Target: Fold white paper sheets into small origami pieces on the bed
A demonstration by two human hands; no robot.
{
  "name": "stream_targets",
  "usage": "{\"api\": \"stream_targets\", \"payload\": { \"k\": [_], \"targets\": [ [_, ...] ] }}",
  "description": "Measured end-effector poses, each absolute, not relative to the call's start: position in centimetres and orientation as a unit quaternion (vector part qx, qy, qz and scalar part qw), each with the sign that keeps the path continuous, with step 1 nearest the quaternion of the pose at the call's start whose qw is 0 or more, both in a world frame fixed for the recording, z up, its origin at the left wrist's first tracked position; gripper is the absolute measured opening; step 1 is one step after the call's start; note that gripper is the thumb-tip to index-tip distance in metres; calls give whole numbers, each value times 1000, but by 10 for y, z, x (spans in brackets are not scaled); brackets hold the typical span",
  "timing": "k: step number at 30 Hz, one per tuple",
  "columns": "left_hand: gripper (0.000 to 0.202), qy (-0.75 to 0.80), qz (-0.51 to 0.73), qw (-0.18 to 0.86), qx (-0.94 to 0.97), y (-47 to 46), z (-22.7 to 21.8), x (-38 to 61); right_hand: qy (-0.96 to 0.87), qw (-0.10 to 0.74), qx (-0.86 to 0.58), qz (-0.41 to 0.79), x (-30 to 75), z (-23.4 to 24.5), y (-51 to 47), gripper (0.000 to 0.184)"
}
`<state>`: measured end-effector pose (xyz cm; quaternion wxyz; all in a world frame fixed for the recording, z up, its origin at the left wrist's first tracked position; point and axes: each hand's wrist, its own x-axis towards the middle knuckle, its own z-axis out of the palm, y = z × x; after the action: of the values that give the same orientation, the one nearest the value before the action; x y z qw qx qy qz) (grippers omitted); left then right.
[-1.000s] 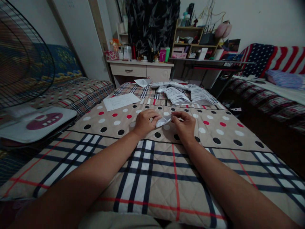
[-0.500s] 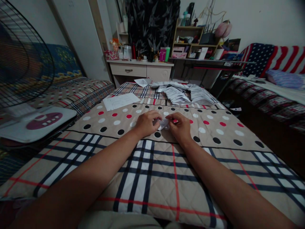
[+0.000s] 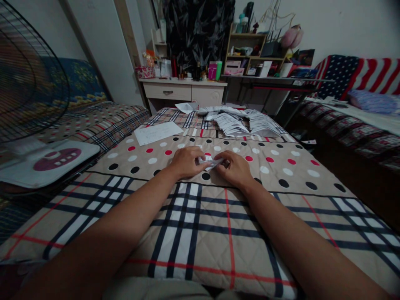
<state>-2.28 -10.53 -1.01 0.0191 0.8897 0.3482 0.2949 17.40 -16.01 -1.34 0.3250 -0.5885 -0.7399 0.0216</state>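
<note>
Between my two hands is a small piece of folded white paper point(image 3: 210, 162), just above the dotted band of the bedspread. My left hand point(image 3: 188, 161) pinches its left end between thumb and fingers. At the right end, my right hand point(image 3: 233, 167) grips the paper with thumb and forefinger. Parts of the paper are hidden behind the fingers. Farther off lie rows of folded white papers point(image 3: 233, 124), stacked overlapping. A flat white sheet point(image 3: 158, 133) with faint writing rests to the left of them.
The checked and dotted bedspread point(image 3: 215, 237) spreads under my arms. A fan point(image 3: 56, 160) with a wire guard stands at the left. Another white paper point(image 3: 186, 107) lies near the bed's far end. Beyond are a white dresser point(image 3: 175, 91) and a shelf point(image 3: 248, 36) with bottles and boxes.
My hands have shifted slightly and moved a little apart. The paper between them now looks narrower and stretched sideways, where before it was bunched and facing me.
</note>
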Motion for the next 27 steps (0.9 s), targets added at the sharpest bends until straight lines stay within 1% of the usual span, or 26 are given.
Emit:
{"api": "stream_targets", "payload": {
  "k": [2,3,4,6,9,12,15,18,21,26,27],
  "targets": [
    [39,332,277,10,902,-103,-10,-26,-753,311,-580,10,178,-14,-159,22],
    [46,327,270,2,905,-101,-10,-28,-755,308,-579,5,180,-15,-158,19],
    [47,327,264,-6,907,-98,-11,-31,-755,306,-579,4,182,-16,-156,14],
    [38,333,256,-25,907,-93,-12,-34,-754,310,-579,9,186,-18,-152,7],
    [21,326,257,-58,908,-89,-12,-35,-755,316,-574,10,189,-20,-148,6],
    [19,304,269,-90,910,-90,-11,-31,-768,306,-563,1,187,-20,-148,9],
    [21,293,268,-98,913,-93,-11,-27,-779,297,-552,-11,183,-19,-149,13],
    [23,314,267,-72,908,-93,-13,-25,-781,300,-548,-7,181,-19,-149,11],
    [25,346,279,-13,896,-92,-17,-24,-784,326,-527,28,180,-21,-148,6],
    [26,377,326,74,864,-92,-22,-23,-778,382,-493,78,179,-24,-147,11],
    [32,377,339,88,858,-93,-22,-22,-776,395,-485,83,179,-25,-147,11]
  ]
}}
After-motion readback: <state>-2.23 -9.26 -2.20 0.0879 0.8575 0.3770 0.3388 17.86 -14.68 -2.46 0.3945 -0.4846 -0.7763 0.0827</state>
